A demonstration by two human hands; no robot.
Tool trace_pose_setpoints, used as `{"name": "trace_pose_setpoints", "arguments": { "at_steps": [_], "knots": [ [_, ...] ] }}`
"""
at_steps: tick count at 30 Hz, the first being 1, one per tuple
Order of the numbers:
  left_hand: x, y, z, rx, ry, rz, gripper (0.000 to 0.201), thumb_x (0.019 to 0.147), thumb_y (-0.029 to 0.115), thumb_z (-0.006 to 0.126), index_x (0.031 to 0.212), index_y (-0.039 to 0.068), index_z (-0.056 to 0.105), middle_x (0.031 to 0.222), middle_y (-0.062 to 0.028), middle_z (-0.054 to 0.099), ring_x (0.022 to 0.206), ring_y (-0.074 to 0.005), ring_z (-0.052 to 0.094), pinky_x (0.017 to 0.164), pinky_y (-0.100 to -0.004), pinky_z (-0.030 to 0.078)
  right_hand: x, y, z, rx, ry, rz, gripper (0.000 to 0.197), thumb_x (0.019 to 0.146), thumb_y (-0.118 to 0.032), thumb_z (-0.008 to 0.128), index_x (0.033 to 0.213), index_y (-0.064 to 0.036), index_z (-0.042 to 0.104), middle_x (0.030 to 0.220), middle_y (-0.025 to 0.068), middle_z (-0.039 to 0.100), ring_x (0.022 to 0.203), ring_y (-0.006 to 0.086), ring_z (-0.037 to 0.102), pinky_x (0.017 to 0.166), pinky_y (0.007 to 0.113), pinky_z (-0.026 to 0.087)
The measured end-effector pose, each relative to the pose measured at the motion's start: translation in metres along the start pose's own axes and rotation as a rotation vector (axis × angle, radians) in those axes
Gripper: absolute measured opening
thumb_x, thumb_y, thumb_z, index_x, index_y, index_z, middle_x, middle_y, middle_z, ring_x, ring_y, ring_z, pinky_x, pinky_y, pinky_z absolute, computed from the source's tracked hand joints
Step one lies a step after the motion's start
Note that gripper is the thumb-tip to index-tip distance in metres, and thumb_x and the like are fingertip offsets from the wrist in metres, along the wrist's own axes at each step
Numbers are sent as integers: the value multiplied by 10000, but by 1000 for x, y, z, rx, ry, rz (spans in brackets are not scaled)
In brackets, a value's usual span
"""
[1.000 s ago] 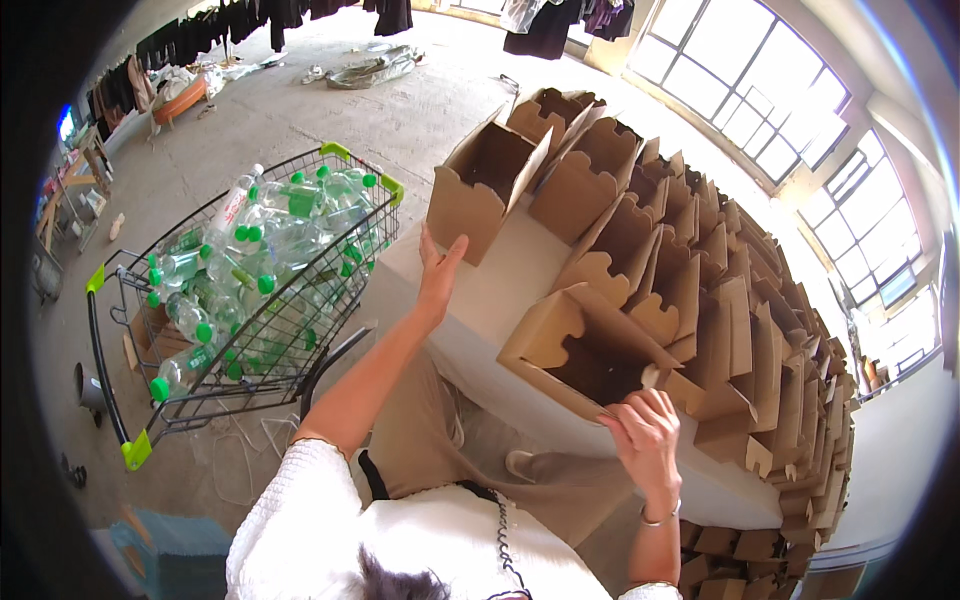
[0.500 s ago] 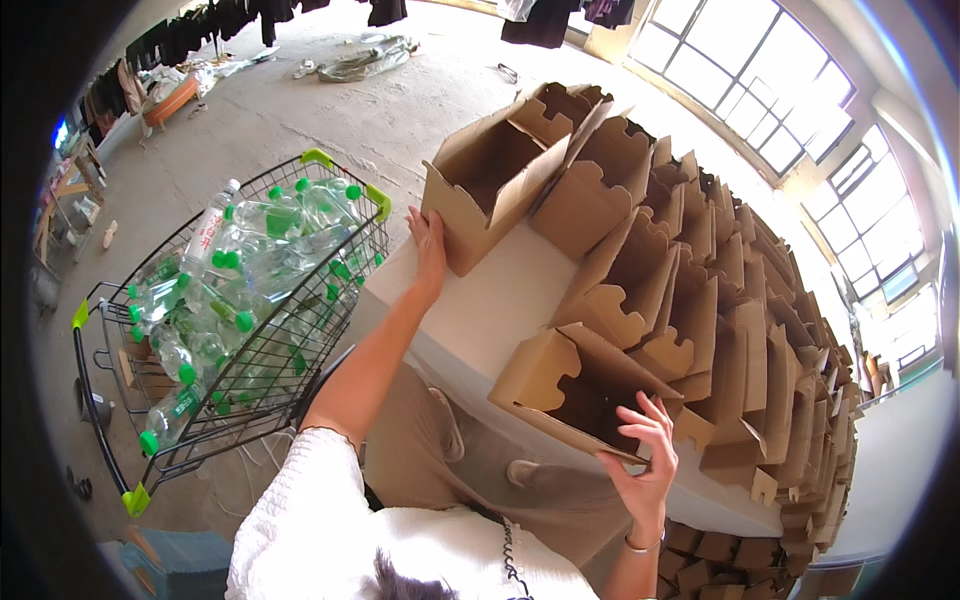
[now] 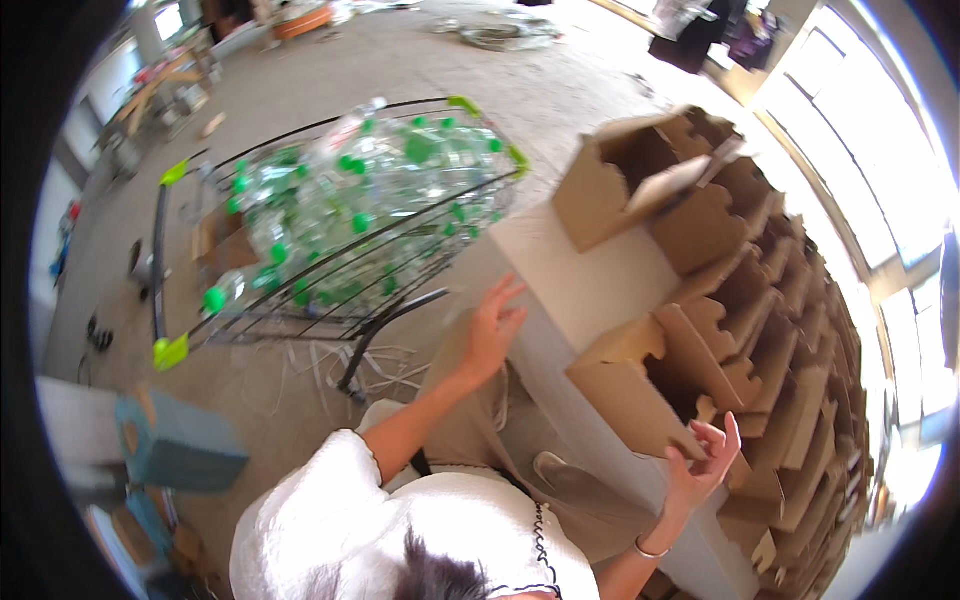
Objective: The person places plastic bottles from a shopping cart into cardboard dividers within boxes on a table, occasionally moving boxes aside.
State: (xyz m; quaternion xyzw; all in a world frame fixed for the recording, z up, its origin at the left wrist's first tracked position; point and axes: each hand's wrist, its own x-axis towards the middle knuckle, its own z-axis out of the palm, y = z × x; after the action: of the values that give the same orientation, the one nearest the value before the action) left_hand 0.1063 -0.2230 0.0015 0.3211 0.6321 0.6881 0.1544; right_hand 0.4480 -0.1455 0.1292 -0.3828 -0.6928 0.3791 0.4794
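Note:
My left hand [image 3: 495,328] is open in the air just left of the pale ledge [image 3: 545,345], fingers apart and holding nothing. My right hand [image 3: 702,462] pinches the near right corner of an open brown cardboard box [image 3: 630,395], with the thumb at its outer face and the fingers bent over its edge. This box stands on the ledge, its cut-out rim facing up. Farther along the same ledge stands another open cardboard box [image 3: 590,195], apart from both hands.
Rows of open cardboard boxes [image 3: 800,400] fill the right side. On the left, a black wire shopping cart [image 3: 160,260] with green corners holds many clear green-capped bottles [image 3: 400,170]. Pale straps [image 3: 300,390] lie on the floor below it. A blue stool-like object [image 3: 185,445] stands at lower left.
My left hand has let go of the far box and drawn back toward me. My right hand stays at the nearer box's corner. The whole view has turned, shifting the cart and boxes rightward.

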Motion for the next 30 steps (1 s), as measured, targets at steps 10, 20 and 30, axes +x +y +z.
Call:
{"name": "trace_pose_setpoints", "arguments": {
  "at_steps": [10, 20, 30],
  "knots": [
    [6, 95, -153, 632, 306, 430, 211, 984, 83, 607, 1161, 47, 717, 1252, -135, 686, 1133, -302, 663, 943, -382, 542, 2, 2, -2, -676, -298, -428, 276, 714, -70, 823, 985, -55, 775, 1285, 80, 672, 1228, 347, 551, 1036, 451, 444],
    [130, 102, -241, 1278, 90, 37, 351, 897, 183, 700, 1203, 11, 686, 1202, -204, 679, 1163, -362, 632, 1011, -429, 502, 9, -33, -11, -687, -366, -318, 574, 732, -128, 874, 1183, -41, 529, 1510, 145, 505, 1247, 392, 580, 883, 479, 546],
    [20, 170, -285, 1683, 237, -214, 553, 852, 370, 801, 1292, 65, 663, 1389, -161, 610, 1386, -353, 472, 1220, -636, 173, 18, -57, -18, -828, -475, -562, 841, 597, -212, 936, 1316, -39, 536, 1484, 104, 537, 1358, 363, 516, 1019, 469, 506]
  ]
}}
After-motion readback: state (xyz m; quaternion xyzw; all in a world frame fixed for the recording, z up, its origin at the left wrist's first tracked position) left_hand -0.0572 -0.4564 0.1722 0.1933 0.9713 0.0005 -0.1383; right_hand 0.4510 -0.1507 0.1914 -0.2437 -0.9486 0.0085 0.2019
